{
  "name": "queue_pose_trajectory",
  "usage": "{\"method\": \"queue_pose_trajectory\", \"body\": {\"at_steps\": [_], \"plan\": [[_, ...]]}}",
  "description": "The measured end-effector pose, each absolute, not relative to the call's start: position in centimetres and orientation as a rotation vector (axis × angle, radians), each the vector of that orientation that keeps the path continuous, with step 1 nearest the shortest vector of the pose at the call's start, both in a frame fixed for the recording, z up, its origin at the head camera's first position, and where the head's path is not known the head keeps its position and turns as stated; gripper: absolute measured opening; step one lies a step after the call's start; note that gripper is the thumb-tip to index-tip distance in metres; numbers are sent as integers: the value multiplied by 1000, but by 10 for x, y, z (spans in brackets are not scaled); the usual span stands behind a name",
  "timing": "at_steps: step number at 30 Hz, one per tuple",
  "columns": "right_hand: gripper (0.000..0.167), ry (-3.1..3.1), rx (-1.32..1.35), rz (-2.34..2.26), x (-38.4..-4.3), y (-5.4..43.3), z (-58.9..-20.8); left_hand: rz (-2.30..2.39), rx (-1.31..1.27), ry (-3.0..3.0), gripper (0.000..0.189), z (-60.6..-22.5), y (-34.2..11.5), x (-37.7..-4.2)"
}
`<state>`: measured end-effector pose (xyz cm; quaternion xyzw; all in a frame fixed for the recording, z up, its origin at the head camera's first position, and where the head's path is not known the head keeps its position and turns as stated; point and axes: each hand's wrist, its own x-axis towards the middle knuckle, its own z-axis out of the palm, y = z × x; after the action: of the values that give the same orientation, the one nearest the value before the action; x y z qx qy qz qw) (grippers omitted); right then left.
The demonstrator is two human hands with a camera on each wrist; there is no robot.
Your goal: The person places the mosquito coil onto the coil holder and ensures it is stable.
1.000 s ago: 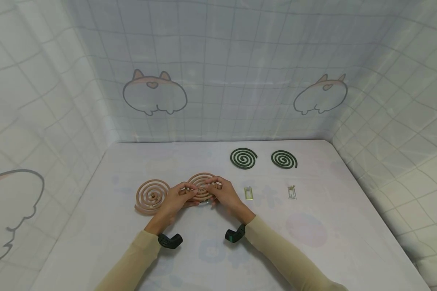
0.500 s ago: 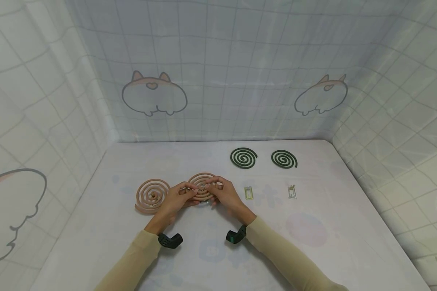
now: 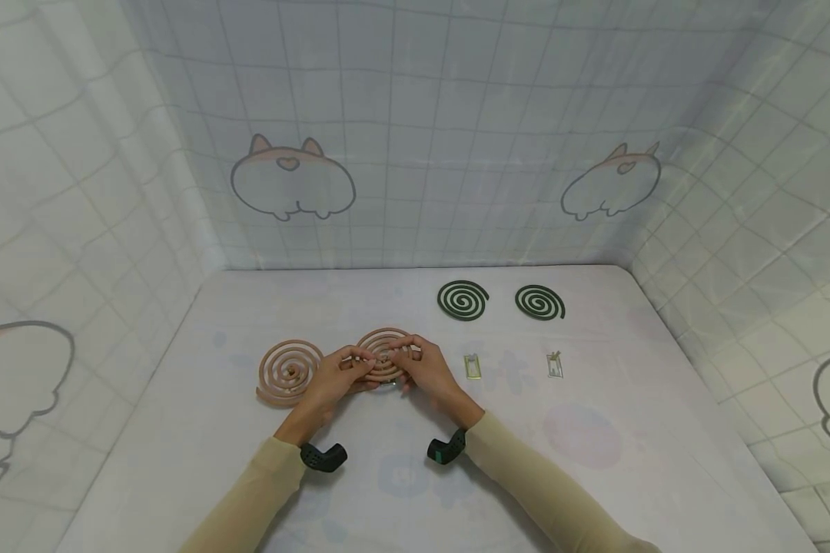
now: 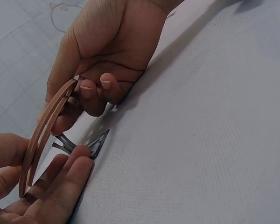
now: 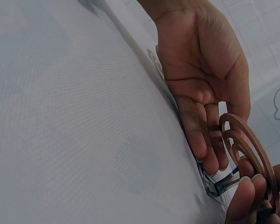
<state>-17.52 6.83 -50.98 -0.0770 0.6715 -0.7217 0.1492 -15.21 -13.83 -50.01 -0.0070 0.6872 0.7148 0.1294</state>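
A brown mosquito coil (image 3: 385, 331) is held between both hands near the middle of the table. My left hand (image 3: 333, 382) pinches its left side, thumb on top and fingers below. From the right, my right hand (image 3: 430, 371) grips the same coil, thumb and index finger near its centre. Under the coil stands a small metal coil stand (image 4: 101, 143), its base close over the tabletop and its upright prongs rising toward the coil's middle. Right-hand fingertips lie right at the stand. The fingers hide where the prongs meet the coil.
A second brown coil (image 3: 273, 355) lies left of my left hand, something small at its centre. Two green coils, one nearer (image 3: 463, 300) and one further right (image 3: 539, 302), lie at the back. A yellowish stand (image 3: 473, 367) and a silver stand (image 3: 555, 365) lie to the right.
Both hands stay almost still on the brown coil. Only slight finger and wrist shifts show, and the glint of the stand beneath it varies a little.
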Motion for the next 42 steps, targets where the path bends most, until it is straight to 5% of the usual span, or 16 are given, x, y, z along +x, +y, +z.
{"method": "queue_pose_trajectory", "body": {"at_steps": [42], "plan": [[28,1954,-165,-2070,-176,70,-512,2058,-23,2006,24,-498,-137,-154]]}}
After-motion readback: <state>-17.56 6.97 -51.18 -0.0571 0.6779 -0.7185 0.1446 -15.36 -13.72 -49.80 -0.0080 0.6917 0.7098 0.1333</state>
